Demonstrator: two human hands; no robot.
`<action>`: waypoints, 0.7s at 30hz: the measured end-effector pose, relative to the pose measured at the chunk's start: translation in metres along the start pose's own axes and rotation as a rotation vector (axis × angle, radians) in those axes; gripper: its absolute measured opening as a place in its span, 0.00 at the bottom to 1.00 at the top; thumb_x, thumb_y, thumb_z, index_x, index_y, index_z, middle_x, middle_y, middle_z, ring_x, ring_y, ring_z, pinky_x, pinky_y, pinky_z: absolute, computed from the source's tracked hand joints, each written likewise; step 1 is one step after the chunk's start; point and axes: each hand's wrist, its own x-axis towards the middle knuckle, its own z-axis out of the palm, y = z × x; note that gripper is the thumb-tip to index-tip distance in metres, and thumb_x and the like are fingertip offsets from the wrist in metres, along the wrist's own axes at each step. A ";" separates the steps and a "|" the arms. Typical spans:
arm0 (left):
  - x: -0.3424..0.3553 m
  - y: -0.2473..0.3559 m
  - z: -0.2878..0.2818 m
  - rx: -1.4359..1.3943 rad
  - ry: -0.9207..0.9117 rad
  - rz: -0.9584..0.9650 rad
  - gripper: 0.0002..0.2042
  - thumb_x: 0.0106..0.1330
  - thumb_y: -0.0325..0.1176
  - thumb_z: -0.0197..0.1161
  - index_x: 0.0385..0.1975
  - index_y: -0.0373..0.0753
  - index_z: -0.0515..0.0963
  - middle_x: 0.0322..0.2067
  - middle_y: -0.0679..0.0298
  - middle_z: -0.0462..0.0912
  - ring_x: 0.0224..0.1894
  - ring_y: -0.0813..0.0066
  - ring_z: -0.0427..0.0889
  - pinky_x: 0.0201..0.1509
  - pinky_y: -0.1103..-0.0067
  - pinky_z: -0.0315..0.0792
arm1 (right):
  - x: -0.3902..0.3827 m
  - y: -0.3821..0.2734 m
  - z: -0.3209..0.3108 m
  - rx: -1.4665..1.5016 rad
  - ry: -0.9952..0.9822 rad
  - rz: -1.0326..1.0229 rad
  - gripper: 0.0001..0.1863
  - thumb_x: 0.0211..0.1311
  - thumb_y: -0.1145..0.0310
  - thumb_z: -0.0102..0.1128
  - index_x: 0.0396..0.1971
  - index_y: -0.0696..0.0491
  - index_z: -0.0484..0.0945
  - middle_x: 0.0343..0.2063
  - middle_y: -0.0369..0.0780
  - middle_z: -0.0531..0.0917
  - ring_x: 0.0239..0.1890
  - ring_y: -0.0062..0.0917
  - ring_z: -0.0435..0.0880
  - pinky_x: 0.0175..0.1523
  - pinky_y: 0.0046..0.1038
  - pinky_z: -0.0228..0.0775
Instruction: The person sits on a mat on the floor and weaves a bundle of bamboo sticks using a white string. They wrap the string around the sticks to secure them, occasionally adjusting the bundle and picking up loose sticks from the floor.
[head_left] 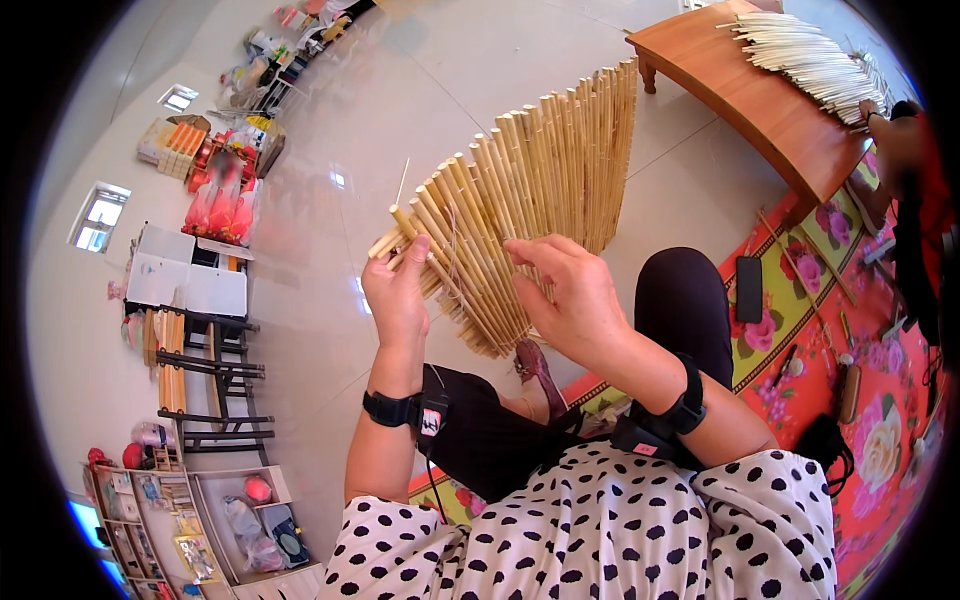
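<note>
A stiff mat of straw-coloured stalks (540, 150), lashed side by side, fans out in front of me. My left hand (396, 297) is closed on the stalk ends at its left edge, thumb uppermost. One thin pale strip (403, 181) sticks up beside that hand. Thin cord (452, 238) lies in loose strands across the nearest stalks. Just right of the cord, my right hand (572, 295) is over the mat's face, fingers bent and thumb apart from the index finger. Nothing shows between them. The mat's lower end is by my shoe (538, 372).
A wooden table (740, 100) at the far right bears a heap of pale stalks (805, 55). Another person's hand (868, 112) touches the heap. A black phone (748, 289) and several tools lie on the flowered floor cloth (870, 440). Folded black-legged furniture (212, 360) stands along the left wall.
</note>
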 end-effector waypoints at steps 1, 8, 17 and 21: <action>-0.003 0.001 0.003 -0.001 -0.001 -0.005 0.14 0.61 0.30 0.68 0.43 0.31 0.76 0.38 0.63 0.81 0.38 0.80 0.78 0.46 0.83 0.71 | 0.001 -0.002 0.000 0.005 0.003 0.002 0.14 0.51 0.77 0.59 0.40 0.60 0.79 0.31 0.47 0.80 0.35 0.43 0.80 0.40 0.37 0.73; -0.023 0.018 0.037 0.034 -0.031 0.023 0.12 0.62 0.30 0.66 0.42 0.32 0.76 0.35 0.65 0.82 0.36 0.83 0.78 0.42 0.84 0.72 | 0.011 -0.005 -0.003 -0.025 0.068 -0.013 0.22 0.58 0.70 0.59 0.51 0.65 0.71 0.45 0.54 0.77 0.47 0.47 0.77 0.50 0.35 0.72; -0.062 0.034 0.088 0.347 -0.284 0.347 0.15 0.59 0.21 0.58 0.48 0.33 0.74 0.38 0.53 0.77 0.37 0.61 0.80 0.42 0.76 0.74 | 0.024 -0.010 -0.042 0.014 0.182 0.194 0.31 0.67 0.56 0.52 0.55 0.71 0.65 0.51 0.56 0.72 0.50 0.41 0.77 0.53 0.31 0.70; -0.075 0.033 0.112 0.436 -0.293 0.513 0.20 0.57 0.23 0.60 0.51 0.31 0.70 0.39 0.52 0.74 0.36 0.52 0.79 0.37 0.70 0.75 | 0.034 -0.008 -0.063 0.202 0.123 0.330 0.33 0.65 0.56 0.56 0.56 0.71 0.65 0.51 0.51 0.72 0.48 0.28 0.77 0.50 0.25 0.71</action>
